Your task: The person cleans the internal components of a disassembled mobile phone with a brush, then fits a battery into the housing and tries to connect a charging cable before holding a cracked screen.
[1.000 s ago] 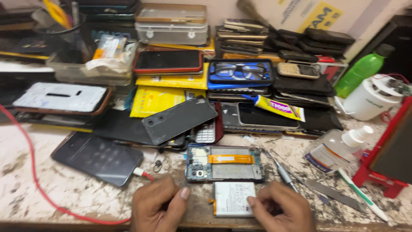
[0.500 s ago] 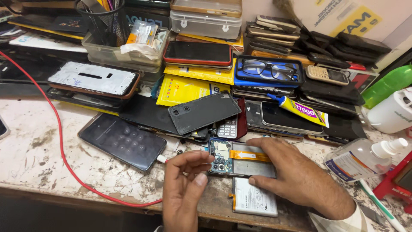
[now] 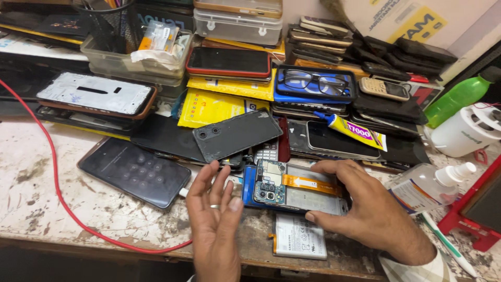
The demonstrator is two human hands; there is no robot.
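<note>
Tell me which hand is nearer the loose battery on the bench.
Right. The right hand lies just above-right of the battery; the left hand sits farther off, to its left.

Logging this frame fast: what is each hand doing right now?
Left hand: open, fingers spread, holding nothing, just left of the opened phone.
Right hand: grip closed on the opened phone's right end, thumb and fingers around its edges.

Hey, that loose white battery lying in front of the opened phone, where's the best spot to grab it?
Probably pinch the white battery across its two long edges, coming from above near the table's front edge. It lies flat and apart from the opened phone; its small orange tab sits on the left edge, so avoid that.
</note>
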